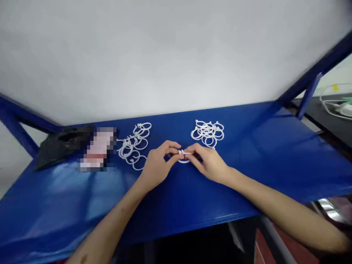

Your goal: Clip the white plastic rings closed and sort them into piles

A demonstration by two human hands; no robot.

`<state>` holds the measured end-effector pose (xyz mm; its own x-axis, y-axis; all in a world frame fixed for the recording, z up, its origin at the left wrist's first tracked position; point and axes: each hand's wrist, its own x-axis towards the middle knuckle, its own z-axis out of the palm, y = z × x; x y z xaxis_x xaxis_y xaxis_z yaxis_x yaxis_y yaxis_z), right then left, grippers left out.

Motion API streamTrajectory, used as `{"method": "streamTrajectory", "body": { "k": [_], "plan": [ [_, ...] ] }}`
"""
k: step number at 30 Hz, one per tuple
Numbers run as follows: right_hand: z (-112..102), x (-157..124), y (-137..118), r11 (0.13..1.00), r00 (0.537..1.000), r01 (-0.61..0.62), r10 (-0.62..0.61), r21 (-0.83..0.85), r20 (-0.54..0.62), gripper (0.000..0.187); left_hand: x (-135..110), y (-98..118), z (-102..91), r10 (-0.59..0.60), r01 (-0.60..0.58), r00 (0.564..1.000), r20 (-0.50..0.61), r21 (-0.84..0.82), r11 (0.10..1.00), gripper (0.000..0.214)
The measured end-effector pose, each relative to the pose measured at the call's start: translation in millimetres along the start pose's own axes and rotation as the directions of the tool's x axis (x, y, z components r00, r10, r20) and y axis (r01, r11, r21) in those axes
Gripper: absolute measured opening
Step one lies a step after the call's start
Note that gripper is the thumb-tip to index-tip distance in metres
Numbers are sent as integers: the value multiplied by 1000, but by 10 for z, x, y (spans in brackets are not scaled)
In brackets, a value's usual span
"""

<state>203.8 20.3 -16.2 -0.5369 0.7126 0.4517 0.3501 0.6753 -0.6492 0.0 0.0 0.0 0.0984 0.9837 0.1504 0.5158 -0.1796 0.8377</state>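
The left hand (155,165) and right hand (210,163) met mid-desk (275,146), fingertips pinched shut on one white ring (184,153), seemingly working its clasp. The left pile (134,145) lay toward the far edge, the right pile (208,132) just behind the right hand. Fingers hid the clasp. Beside the bag (60,146), a packet (97,148) was blurred.

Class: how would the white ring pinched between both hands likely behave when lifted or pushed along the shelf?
Probably very light: the white ring is thin, and fingertips of the left hand and right hand alone hold it. Likely fairly stiff: rings in the right pile keep their round shape. Flat on the smooth blue shelf, it would probably slide, not roll.
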Motion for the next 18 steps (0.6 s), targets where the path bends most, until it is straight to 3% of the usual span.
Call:
{"method": "streamTrajectory", "body": {
  "k": [3,10,18],
  "plan": [
    [-26,13,13,1000,1000,-3,3,30,2,11,2,-48,67,-19,18,1000,-16,-61,998,6],
    [-30,8,35,997,999,45,-44,70,-15,16,-78,-76,219,67,-77,977,-202,-42,996,14],
    [-43,-19,33,994,995,97,-96,45,-17,18,-119,-49,214,261,-248,945,-197,89,965,18]
  ]
}}
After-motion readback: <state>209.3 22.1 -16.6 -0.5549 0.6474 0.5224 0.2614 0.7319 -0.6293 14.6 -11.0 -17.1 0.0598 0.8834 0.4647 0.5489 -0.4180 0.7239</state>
